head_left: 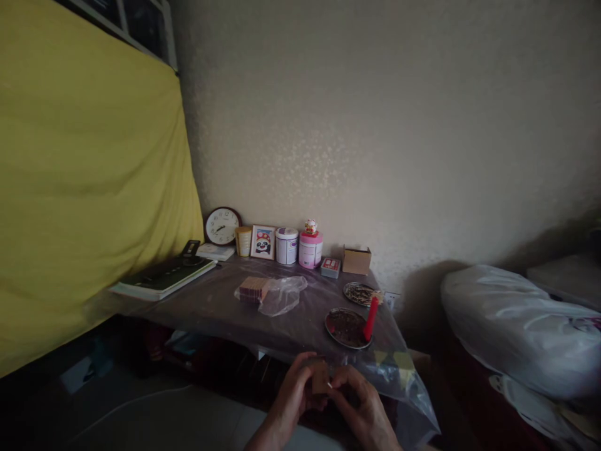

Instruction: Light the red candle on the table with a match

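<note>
Bottom center of frame: small brown block [320, 378] sat pinched between my left hand [293, 394] and right hand [361, 407], fingers closed on it, long axis upright, below the round tray [347, 328].

Clock [222, 225], panda picture [263, 242], two tins against wall; round tray [346, 327] with red stick [370, 318].

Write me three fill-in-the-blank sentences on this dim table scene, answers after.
1. Both hands, left hand and right hand, hold a small brown ____.
2. The red stick leans on a round ____.
3. The clock stands against the ____.

Missing words: block; dish; wall
</note>
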Action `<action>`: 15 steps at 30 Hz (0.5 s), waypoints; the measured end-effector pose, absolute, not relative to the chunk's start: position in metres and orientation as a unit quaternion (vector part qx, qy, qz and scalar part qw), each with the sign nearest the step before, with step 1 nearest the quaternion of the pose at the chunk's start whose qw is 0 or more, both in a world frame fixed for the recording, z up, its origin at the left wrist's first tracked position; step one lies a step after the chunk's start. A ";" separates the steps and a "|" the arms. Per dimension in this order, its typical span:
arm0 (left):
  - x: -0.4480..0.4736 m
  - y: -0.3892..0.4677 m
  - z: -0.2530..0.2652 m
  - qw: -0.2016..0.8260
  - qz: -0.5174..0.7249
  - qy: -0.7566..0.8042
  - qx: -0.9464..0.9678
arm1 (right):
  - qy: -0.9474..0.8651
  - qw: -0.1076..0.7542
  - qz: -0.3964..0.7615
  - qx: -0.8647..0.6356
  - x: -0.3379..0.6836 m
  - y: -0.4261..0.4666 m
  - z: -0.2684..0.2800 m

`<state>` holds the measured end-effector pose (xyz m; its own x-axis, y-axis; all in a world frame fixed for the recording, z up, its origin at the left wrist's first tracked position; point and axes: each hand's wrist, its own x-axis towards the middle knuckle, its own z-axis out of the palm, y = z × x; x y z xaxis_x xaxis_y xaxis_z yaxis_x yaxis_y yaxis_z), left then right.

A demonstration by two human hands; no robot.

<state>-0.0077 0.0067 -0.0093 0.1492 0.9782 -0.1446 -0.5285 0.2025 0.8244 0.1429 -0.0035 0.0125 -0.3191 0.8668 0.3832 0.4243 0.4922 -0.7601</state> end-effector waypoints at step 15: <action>-0.008 0.007 -0.009 0.688 0.560 0.343 0.308 | -0.746 0.416 0.294 -0.428 0.144 -0.004 0.018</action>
